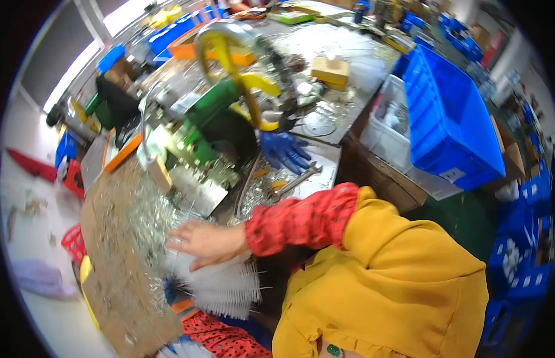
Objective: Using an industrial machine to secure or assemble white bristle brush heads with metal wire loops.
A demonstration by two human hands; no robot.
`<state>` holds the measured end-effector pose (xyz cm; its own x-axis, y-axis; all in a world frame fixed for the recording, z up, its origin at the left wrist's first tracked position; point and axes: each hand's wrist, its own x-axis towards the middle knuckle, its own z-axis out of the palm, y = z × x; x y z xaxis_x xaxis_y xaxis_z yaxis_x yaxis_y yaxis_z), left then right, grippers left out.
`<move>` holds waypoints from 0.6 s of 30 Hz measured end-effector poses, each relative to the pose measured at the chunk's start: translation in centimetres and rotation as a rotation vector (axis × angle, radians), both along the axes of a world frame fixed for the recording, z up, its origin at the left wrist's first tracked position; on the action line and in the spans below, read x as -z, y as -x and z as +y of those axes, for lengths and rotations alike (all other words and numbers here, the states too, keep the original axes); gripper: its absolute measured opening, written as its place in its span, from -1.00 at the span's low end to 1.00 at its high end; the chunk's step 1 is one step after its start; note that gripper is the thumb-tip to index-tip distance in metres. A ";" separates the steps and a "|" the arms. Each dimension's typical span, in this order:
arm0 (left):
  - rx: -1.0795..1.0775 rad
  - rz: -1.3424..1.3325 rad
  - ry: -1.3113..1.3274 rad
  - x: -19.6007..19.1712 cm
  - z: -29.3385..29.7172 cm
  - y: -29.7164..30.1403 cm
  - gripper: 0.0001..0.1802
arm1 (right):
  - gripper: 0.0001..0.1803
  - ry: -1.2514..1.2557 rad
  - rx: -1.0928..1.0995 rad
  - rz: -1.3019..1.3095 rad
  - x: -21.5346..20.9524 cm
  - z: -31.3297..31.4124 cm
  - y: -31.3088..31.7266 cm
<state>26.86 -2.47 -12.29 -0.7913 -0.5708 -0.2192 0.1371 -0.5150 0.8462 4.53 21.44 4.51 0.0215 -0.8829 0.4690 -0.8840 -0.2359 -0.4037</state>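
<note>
My bare right hand (pixel 208 244) reaches across from the right with its fingers stretched out, slightly blurred. It is over a bundle of white, comb-like plastic strips (pixel 226 289) with many thin teeth. My left hand (pixel 172 291) wears a dark blue glove with an orange cuff and is at the left end of this bundle, closed on it as far as I can see; its fingers are mostly hidden. Clear plastic pieces (pixel 149 224) are strewn on the worn brown tabletop (pixel 113 256) beyond my hands.
A green machine (pixel 211 104) with a yellow-spoked wheel (pixel 220 53) stands ahead. A blue glove (pixel 284 150) and a wrench (pixel 301 179) lie on a tray beside it. At right, a blue bin (pixel 453 113) rests against a white tub (pixel 382 134). A red basket (pixel 74 241) is at left.
</note>
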 end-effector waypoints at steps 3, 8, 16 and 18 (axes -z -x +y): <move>0.123 0.077 -0.003 -5.2 2.9 0.9 -0.67 | -0.30 0.344 0.057 -0.058 -5.0 5.4 4.3; 0.235 0.350 -0.148 -9.5 6.9 6.4 -0.67 | -0.58 0.649 0.398 -0.013 -11.5 12.1 10.2; 0.015 0.097 -0.270 -8.4 8.1 11.0 -0.77 | -0.42 0.699 0.996 0.204 -7.0 17.1 17.1; 0.071 0.016 -0.197 -8.9 7.1 11.0 -0.79 | -0.43 0.421 0.768 -0.557 -3.8 17.2 18.9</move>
<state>15.90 4.66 -3.39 -0.8320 -0.4613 -0.3082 0.1073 -0.6789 0.7264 -14.42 38.69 8.28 -0.7924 -0.3295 0.5134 -0.5689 0.0954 -0.8168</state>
